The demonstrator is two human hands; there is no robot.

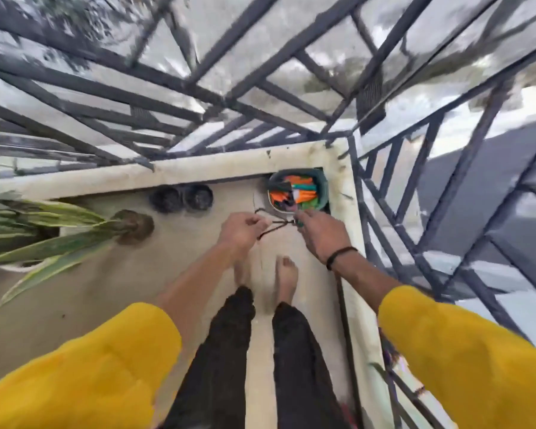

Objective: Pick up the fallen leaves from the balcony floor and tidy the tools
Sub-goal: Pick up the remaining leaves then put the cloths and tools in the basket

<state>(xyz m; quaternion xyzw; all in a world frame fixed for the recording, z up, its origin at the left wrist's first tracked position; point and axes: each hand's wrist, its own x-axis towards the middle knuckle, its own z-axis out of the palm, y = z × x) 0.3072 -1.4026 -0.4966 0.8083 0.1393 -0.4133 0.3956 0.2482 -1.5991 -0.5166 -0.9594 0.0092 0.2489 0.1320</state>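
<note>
Two hands, left (pixel 240 230) and right (pixel 321 235); two bare feet (pixel 287 278); two dark round pots (pixel 181 198); one bucket (pixel 297 190); one long-leaved plant (pixel 50 233).

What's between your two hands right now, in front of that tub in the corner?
In the head view, thin dark stems span from left hand to right hand, both pinching them, above the floor before the tub.

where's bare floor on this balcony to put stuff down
Bare floor lies left of the feet, below the plant leaves. The corner is crowded: bucket, two black pots, both hands.
</note>
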